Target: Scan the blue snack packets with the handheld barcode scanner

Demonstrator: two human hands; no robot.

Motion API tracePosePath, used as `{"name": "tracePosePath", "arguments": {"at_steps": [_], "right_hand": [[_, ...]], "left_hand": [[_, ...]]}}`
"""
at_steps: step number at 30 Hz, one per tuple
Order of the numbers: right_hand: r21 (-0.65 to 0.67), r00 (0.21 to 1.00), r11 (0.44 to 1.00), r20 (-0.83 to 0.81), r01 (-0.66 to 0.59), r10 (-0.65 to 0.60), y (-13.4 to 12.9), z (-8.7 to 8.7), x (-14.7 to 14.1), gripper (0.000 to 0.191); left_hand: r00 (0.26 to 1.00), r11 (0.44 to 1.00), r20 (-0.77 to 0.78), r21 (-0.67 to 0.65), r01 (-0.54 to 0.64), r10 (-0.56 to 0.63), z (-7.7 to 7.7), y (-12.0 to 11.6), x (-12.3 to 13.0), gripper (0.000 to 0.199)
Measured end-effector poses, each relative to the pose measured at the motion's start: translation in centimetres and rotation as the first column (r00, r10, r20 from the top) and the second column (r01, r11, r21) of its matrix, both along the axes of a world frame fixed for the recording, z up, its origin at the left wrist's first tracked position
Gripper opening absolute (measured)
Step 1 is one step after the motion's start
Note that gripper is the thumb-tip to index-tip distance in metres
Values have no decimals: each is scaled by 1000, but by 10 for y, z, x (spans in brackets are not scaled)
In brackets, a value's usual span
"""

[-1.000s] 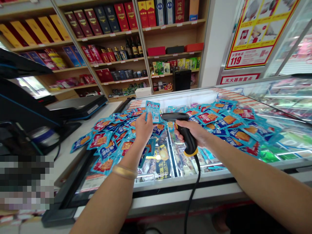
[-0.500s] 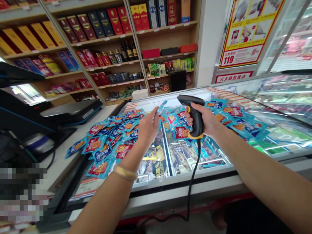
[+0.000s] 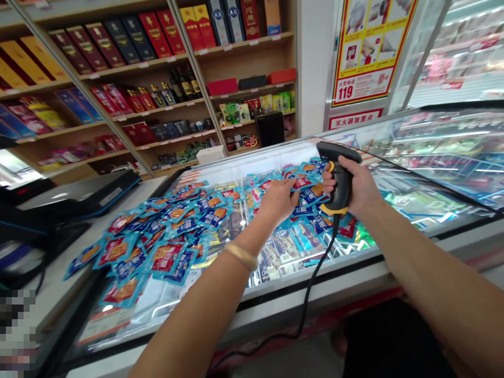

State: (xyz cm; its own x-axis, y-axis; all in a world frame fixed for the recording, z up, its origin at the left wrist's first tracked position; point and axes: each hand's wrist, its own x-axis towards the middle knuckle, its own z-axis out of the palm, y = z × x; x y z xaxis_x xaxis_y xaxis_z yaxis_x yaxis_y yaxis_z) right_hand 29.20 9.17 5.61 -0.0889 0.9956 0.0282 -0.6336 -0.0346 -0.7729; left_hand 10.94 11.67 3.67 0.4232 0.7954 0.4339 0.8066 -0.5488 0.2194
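Observation:
My right hand [image 3: 364,189] is wrapped round the grip of a black and yellow barcode scanner [image 3: 342,181], its head tipped up to the left and its cord hanging down. My left hand [image 3: 279,200], with a gold bangle on the wrist, reaches over the right-hand pile of snack packets [image 3: 313,197]. Its thumb and fingers are closed at the edge of a red and blue snack packet [image 3: 302,182]; the fingertips are partly hidden. Another heap of blue-edged snack packets [image 3: 169,220] lies to the left of this hand.
Both heaps rest on the glass top of a chest freezer [image 3: 271,310], with goods visible beneath. A counter with a dark device [image 3: 114,191] stands at the left. Shelves of boxes and bottles [image 3: 157,100] rise behind. The scanner cord [image 3: 305,299] crosses the freezer's front edge.
My left hand has moved right from the gap between the heaps to the right-hand pile. My right hand and the scanner have shifted right in view. The camera has turned somewhat.

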Motion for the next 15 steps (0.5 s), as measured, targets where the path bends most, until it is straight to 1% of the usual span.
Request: {"name": "tracePosePath", "arguments": {"at_steps": [4, 6, 8, 10, 12, 15], "right_hand": [[-9, 1000, 1000, -23, 5, -5, -2, 1, 0, 22], [4, 1000, 1000, -10, 11, -11, -4, 3, -2, 22], [27, 1000, 1000, 16, 12, -12, -7, 7, -5, 24], [54, 999, 999, 42, 7, -9, -10, 11, -10, 25], [74, 998, 997, 55, -13, 9, -12, 17, -18, 26], [72, 996, 994, 31, -80, 78, -12, 26, -43, 25]], "left_hand": [[999, 999, -26, -27, 25, -25, -5, -3, -1, 56], [1000, 1000, -23, -19, 13, -14, -4, -4, -8, 60], [1000, 1000, -8, 3, 2, -2, -1, -6, -20, 59], [1000, 999, 13, 31, -14, 14, 3, -8, -39, 55], [999, 997, 23, 62, -51, 50, 6, -8, -63, 52], [984, 981, 3, 86, -175, 176, 9, -6, -106, 52]]}}
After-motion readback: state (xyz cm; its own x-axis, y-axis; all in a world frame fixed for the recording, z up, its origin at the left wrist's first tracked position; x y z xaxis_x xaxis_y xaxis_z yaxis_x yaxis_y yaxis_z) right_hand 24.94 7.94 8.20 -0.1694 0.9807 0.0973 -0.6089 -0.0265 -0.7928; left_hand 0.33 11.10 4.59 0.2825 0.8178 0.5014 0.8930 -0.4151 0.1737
